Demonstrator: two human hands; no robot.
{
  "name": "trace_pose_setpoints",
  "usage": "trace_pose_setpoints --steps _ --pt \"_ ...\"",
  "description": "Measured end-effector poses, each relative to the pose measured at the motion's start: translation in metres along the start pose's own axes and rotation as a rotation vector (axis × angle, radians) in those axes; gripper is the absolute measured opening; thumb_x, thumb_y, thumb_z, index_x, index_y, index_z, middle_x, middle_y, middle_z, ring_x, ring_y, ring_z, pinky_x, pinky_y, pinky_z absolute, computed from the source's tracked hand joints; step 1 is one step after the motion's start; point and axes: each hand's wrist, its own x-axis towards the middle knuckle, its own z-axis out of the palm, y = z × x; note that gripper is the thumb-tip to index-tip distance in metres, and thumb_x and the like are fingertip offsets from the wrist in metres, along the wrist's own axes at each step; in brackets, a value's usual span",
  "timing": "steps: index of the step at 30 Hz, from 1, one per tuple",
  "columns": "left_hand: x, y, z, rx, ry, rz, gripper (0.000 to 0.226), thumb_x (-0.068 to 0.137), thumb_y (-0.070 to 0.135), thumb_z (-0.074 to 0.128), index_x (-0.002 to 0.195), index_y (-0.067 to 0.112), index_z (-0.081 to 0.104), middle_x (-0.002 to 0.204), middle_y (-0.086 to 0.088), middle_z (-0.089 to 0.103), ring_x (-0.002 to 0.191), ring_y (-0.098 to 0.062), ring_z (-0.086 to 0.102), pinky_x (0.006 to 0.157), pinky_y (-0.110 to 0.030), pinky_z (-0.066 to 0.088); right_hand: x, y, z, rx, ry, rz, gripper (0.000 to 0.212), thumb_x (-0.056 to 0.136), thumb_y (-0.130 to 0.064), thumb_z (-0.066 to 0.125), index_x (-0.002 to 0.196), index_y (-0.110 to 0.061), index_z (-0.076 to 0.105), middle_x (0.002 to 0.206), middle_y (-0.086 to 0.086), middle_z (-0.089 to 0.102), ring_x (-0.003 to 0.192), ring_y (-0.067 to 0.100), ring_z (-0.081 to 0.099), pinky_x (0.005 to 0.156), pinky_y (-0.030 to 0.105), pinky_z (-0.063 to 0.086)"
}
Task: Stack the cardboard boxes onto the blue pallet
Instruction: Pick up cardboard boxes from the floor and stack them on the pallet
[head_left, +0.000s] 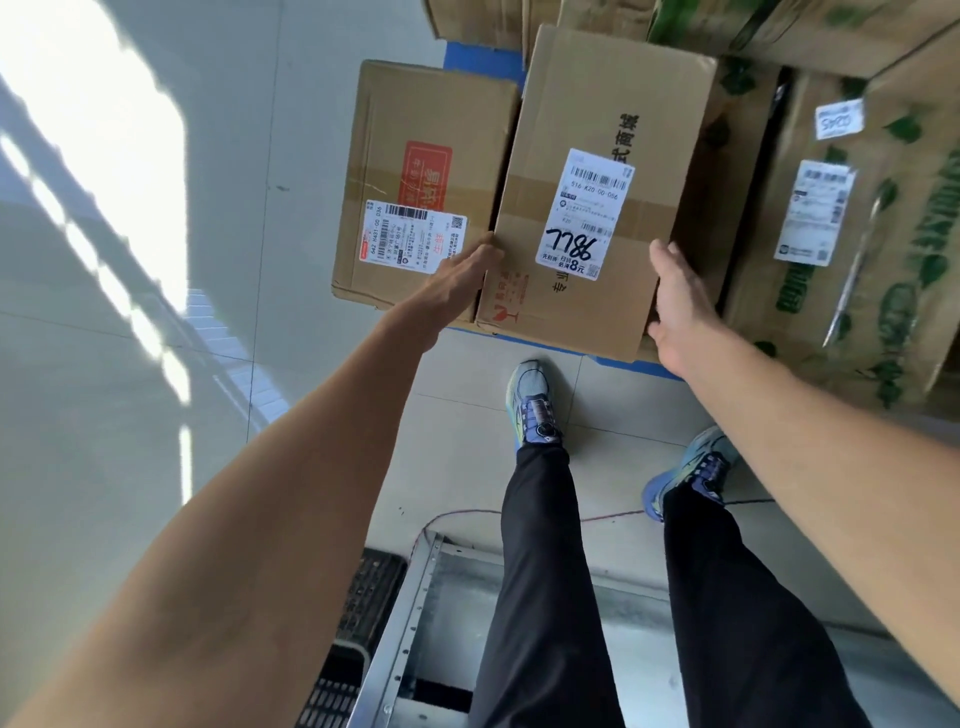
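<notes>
A plain cardboard box (623, 130) with a white shipping label marked "786" is held between both my hands above the blue pallet (483, 62). My left hand (462, 278) presses flat against its left side with straight fingers. My right hand (675, 306) presses its right side near the lower corner, fingers straight. A second box (415, 119) with a red sticker and a white label sits on the pallet to the left, touching or nearly touching the held box. The pallet's near blue edge shows below the held box.
Larger boxes with green print (852, 218) are stacked at the right and at the back. My feet stand on the tiled floor just before the pallet. A metal frame (410, 613) and a black grate (358, 623) lie behind my legs. Open floor spreads to the left.
</notes>
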Motion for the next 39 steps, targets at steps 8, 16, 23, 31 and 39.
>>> trace_pose_setpoints --steps 8,16,23,31,39 --pt "-0.015 0.055 0.023 0.143 0.177 0.122 0.068 0.091 0.061 0.038 0.147 0.024 0.051 0.157 -0.012 0.039 0.145 -0.034 0.032 0.119 -0.057 0.026 -0.018 -0.026 -0.017 0.048 0.043 -0.116 0.065 0.105 -0.06 0.039 0.164 -0.037 0.021 0.172 -0.009 0.02 0.156 0.017 0.025 0.125 0.05 0.021" --pt "-0.016 0.137 0.107 0.103 -0.011 0.265 0.057 0.103 0.054 0.045 0.151 0.024 0.049 0.159 -0.004 0.044 0.149 -0.029 0.035 0.123 -0.054 0.027 -0.048 -0.061 -0.089 0.227 0.166 -0.215 0.06 0.106 -0.059 0.039 0.161 -0.037 0.031 0.168 -0.012 0.029 0.152 0.011 0.031 0.126 0.046 0.025" --pt "0.0 0.223 0.246 0.231 -0.196 0.4 0.046 0.095 0.054 0.046 0.121 0.021 0.066 0.126 -0.001 0.058 0.119 -0.024 0.05 0.106 -0.033 0.037 -0.051 -0.048 -0.226 0.342 0.315 -0.231 0.063 0.104 -0.06 0.041 0.161 -0.035 0.032 0.167 -0.011 0.033 0.152 0.013 0.033 0.126 0.047 0.026" --pt "0.026 0.313 0.425 0.378 -0.296 0.352 0.095 0.068 0.077 0.047 0.146 0.022 0.057 0.154 -0.007 0.047 0.138 -0.026 0.044 0.113 -0.042 0.035 -0.025 -0.007 -0.396 0.527 0.446 -0.159 0.061 0.106 -0.058 0.042 0.161 -0.035 0.031 0.168 -0.009 0.032 0.152 0.014 0.032 0.125 0.048 0.026" --pt "0.123 0.367 0.596 0.719 -0.32 0.38 0.053 0.109 0.047 0.038 0.156 0.021 0.044 0.167 -0.011 0.029 0.155 -0.03 0.02 0.126 -0.047 0.016 0.035 0.034 -0.536 0.668 0.616 -0.05 0.063 0.107 -0.051 0.045 0.163 -0.028 0.027 0.168 0.0 0.031 0.146 0.02 0.039 0.122 0.044 0.031"
